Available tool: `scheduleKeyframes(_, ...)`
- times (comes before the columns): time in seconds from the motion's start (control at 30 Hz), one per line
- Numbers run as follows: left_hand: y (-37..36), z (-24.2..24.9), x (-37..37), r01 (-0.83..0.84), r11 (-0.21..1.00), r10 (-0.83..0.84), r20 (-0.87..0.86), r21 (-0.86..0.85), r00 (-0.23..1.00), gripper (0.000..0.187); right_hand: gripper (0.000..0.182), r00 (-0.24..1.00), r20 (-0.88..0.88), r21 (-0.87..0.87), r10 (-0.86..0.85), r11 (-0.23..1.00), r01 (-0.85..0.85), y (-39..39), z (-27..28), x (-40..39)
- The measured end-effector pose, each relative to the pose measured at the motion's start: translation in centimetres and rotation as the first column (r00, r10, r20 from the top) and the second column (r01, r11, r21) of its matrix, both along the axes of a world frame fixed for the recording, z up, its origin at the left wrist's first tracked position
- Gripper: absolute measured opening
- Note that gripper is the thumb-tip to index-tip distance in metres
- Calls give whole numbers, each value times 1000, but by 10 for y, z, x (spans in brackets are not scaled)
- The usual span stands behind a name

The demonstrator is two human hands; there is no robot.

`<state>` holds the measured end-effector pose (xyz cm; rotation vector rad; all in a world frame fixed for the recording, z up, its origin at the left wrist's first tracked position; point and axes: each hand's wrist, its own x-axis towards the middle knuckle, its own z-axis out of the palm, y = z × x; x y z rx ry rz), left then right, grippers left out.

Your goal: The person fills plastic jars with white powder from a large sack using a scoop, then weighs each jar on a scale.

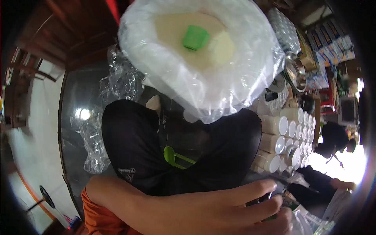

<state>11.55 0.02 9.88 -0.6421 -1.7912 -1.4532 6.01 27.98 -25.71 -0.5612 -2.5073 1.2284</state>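
My left hand reaches across my lap to the right, back of the hand up. Its fingers are curled at the lower right over something dark and green that I cannot make out. My right hand is not in view. Beyond my knees stands a large clear plastic bag, open at the top, with pale cream powder inside. A green scoop rests in that powder. Between my legs lies a light green plastic tool with a handle.
Many jars with white lids are stacked to the right. Crumpled clear plastic lies on the dark floor at left. A metal bowl and boxes are at upper right. Another person is at the far right.
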Motion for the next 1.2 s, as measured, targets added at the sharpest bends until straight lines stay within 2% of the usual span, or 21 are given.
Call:
scheduleKeyframes(0.13, -3, 3, -17, -263, 965, 263, -161, 21, 951, 27, 39, 981, -115, -20, 153, 987, -157, -25, 66, -20)
scheduleKeyframes(0.2, -12, 0, -18, -60, 990, 88, -221, 128, 971, 34, 36, 957, -165, -28, 237, 969, -244, -40, 98, -30)
scheduleKeyframes(0.23, -31, 5, -15, 5, 999, 1, -190, 35, 982, 37, 34, 943, -189, -34, 274, 958, -285, -49, 115, -32)
scheduleKeyframes(0.27, -40, 8, -13, -25, 999, 32, -189, 35, 982, 37, 33, 926, -216, -39, 310, 945, -325, -123, 159, -26)
scheduleKeyframes(0.3, -49, 11, -9, -36, 999, 34, -119, -14, 992, 35, 31, 908, -242, -44, 342, 931, -362, -165, 221, -31)
scheduleKeyframes(0.33, -54, 14, -1, -41, 998, 38, -45, -57, 998, 35, 30, 890, -266, -45, 371, 917, -396, -95, 178, -39)
scheduleKeyframes(0.43, -42, 27, 11, -25, 985, 55, 172, -170, 984, 32, 27, 827, -338, -40, 449, 871, -489, -222, 296, -23)
scheduleKeyframes(0.53, -164, 21, 94, 37, 946, 70, 315, -322, 946, 31, 26, 741, -491, -46, 457, 836, -546, -119, 253, -69)
scheduleKeyframes(0.57, -173, 31, 86, 53, 915, 105, 362, -400, 926, 31, 32, 534, -630, 120, 564, 750, -650, -151, 254, -73)
scheduleKeyframes(0.63, -224, 13, 89, 122, 963, -1, 449, -240, 893, 36, 29, 404, -569, 238, 717, 613, -754, -175, 265, -62)
scheduleKeyframes(0.67, -217, 26, 106, -353, 899, 438, 565, -260, 699, 43, 27, 335, -533, 265, 777, 529, -806, -186, 267, -62)
scheduleKeyframes(0.7, -231, 2, 115, -526, 771, 619, 615, -358, 489, 48, 27, 322, -530, 237, 784, 502, -832, -198, 275, -61)
scheduleKeyframes(0.73, -245, -30, 132, -659, 705, 576, 753, -261, 317, 49, 20, 210, -431, 313, 878, 364, -878, -213, 289, -61)
scheduleKeyframes(0.77, -267, -58, 157, -665, 717, 475, 845, -210, 246, 45, 14, 90, -320, 375, 943, 213, -902, -228, 301, -59)
scheduleKeyframes(0.8, -277, -86, 176, -681, 668, 473, 877, -299, 80, 43, 14, 68, -323, 358, 944, 188, -915, -243, 312, -57)
scheduleKeyframes(0.83, -283, -114, 194, -681, 623, 455, 886, -385, -84, 41, 8, -36, -224, 377, 974, 52, -925, -260, 323, -54)
scheduleKeyframes(0.87, -289, -144, 210, -668, 595, 493, 859, -448, -138, 41, 7, -138, -122, 390, 983, -80, -917, -273, 329, -51)
scheduleKeyframes(0.97, -312, -250, 258, -503, 467, 755, 624, -727, -202, 37, 14, -244, -88, 386, 966, -193, -902, -297, 325, -48)
scheduleKeyframes(1.1, -344, -316, 250, -404, 580, 649, 701, -707, -295, 39, 13, -231, -55, 315, 971, -203, -927, -298, 298, -52)
scheduleKeyframes(1.17, -350, -342, 235, -453, 440, 738, 600, -775, -310, 44, 12, -197, -43, 305, 980, -175, -936, -296, 286, -53)
scheduleKeyframes(1.2, -356, -364, 232, -453, 443, 741, 600, -774, -301, 44, 11, -165, -31, 298, 986, -148, -943, -295, 283, -55)
